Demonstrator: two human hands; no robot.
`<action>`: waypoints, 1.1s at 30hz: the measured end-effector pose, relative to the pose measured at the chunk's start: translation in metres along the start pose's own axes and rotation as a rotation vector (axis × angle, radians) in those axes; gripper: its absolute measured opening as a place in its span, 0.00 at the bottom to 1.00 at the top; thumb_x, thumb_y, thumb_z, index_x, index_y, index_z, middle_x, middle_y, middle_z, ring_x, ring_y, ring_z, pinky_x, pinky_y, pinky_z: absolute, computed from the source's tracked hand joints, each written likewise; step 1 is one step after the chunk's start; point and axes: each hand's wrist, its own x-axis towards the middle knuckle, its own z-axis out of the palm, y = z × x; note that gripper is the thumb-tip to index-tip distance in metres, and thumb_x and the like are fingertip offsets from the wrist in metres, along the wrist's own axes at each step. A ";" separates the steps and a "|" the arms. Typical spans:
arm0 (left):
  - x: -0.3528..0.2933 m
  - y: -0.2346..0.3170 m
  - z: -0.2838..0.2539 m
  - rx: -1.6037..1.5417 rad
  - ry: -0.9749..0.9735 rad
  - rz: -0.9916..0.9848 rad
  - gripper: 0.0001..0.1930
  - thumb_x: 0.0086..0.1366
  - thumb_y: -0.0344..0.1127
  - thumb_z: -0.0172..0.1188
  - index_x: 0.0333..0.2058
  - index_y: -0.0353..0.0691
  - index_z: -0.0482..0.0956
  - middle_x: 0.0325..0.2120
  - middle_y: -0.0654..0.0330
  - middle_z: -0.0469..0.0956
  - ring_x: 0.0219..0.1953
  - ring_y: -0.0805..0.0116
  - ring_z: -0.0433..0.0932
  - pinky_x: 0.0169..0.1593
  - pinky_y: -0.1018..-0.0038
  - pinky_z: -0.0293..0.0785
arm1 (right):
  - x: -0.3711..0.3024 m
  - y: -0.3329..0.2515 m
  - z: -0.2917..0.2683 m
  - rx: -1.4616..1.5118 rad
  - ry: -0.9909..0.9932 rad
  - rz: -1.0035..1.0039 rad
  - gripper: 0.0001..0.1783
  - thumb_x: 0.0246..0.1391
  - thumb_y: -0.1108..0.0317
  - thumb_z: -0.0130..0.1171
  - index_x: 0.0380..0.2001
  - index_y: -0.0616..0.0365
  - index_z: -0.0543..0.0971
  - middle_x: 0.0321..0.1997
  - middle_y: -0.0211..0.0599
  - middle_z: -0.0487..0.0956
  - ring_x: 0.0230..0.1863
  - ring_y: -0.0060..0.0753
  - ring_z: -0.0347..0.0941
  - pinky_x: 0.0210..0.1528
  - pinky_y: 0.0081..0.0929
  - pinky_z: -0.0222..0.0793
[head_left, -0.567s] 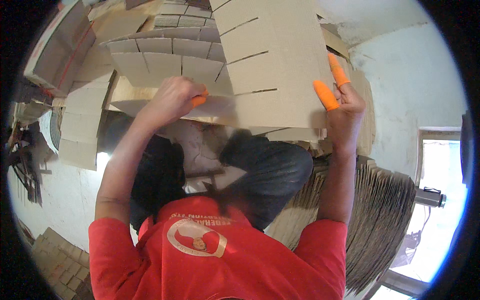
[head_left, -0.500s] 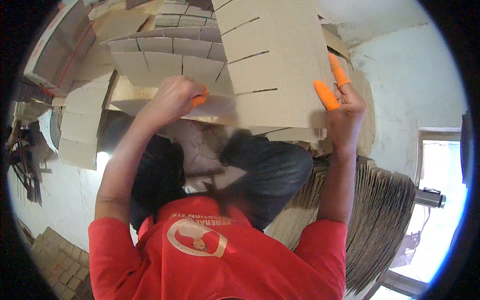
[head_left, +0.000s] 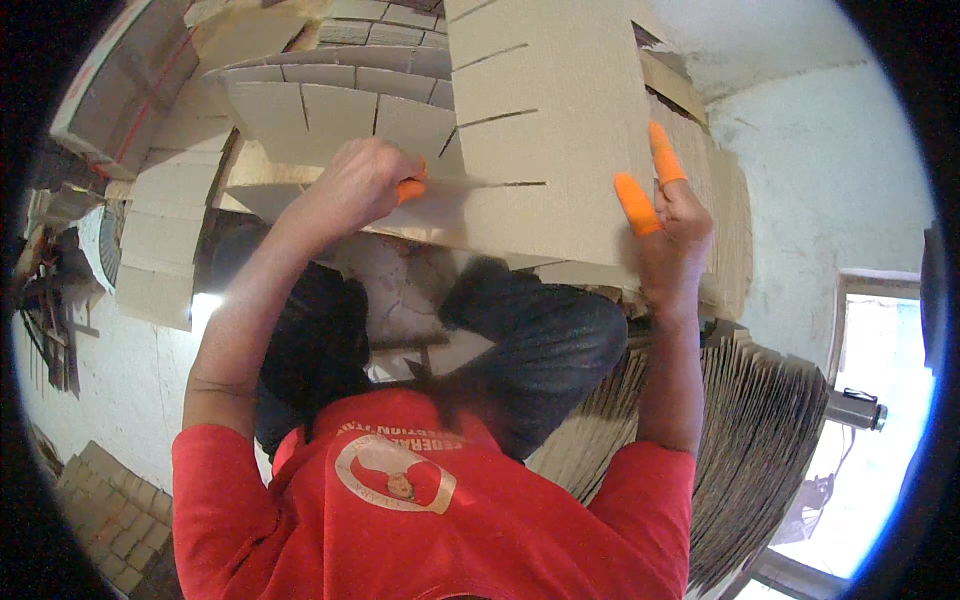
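Observation:
My left hand (head_left: 365, 180) is closed, its orange-covered fingertips pinched at the upper edge of a slotted cardboard strip (head_left: 420, 222). Behind it, more slotted cardboard strips (head_left: 340, 112) stand on edge, roughly parallel. Right of that hand lies a wide slotted cardboard sheet (head_left: 575, 130), its slits running in from the left side. Over the sheet's right margin is my right hand (head_left: 675, 225), with thumb and index finger in orange finger covers, stretched out and apart. Its other fingers curl in and are partly hidden.
A large stack of cardboard sheets (head_left: 750, 440) rises beside my right knee. More cardboard (head_left: 165, 225) hangs at the left, below a brown carton (head_left: 125, 90). Small stacked pieces (head_left: 370, 35) lie at the back. A pale wall (head_left: 800, 170) and bright window (head_left: 880, 350) bound the right.
My right hand has shifted slightly left and down over the sheet. The slotted sheet has turned a little. My left hand stays pinched, slightly further right in the picture.

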 end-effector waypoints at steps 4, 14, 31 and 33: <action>0.009 -0.010 -0.007 0.121 0.294 0.164 0.12 0.53 0.30 0.63 0.38 0.36 0.81 0.29 0.49 0.80 0.33 0.47 0.78 0.37 0.59 0.75 | -0.007 0.005 -0.005 0.028 0.042 -0.016 0.32 0.49 0.74 0.66 0.60 0.55 0.72 0.27 0.11 0.63 0.26 0.16 0.50 0.28 0.13 0.53; 0.019 -0.044 -0.018 0.262 0.123 -0.110 0.04 0.51 0.29 0.61 0.28 0.38 0.79 0.26 0.49 0.78 0.32 0.44 0.77 0.34 0.55 0.73 | -0.010 0.015 0.004 0.048 0.023 -0.087 0.33 0.54 0.61 0.62 0.63 0.48 0.67 0.17 0.42 0.60 0.18 0.27 0.52 0.21 0.29 0.58; 0.048 -0.067 -0.036 0.385 0.102 -0.103 0.05 0.51 0.33 0.61 0.24 0.40 0.76 0.25 0.49 0.78 0.32 0.46 0.78 0.33 0.55 0.73 | -0.008 0.019 0.014 0.042 -0.051 -0.097 0.35 0.51 0.66 0.66 0.63 0.47 0.68 0.16 0.35 0.55 0.17 0.23 0.50 0.19 0.26 0.55; 0.044 -0.065 -0.032 0.360 0.126 -0.089 0.03 0.49 0.30 0.60 0.23 0.39 0.76 0.24 0.49 0.77 0.31 0.46 0.78 0.32 0.55 0.73 | -0.009 0.021 0.015 0.042 -0.089 -0.103 0.35 0.51 0.66 0.66 0.63 0.48 0.68 0.16 0.35 0.54 0.17 0.24 0.49 0.19 0.26 0.55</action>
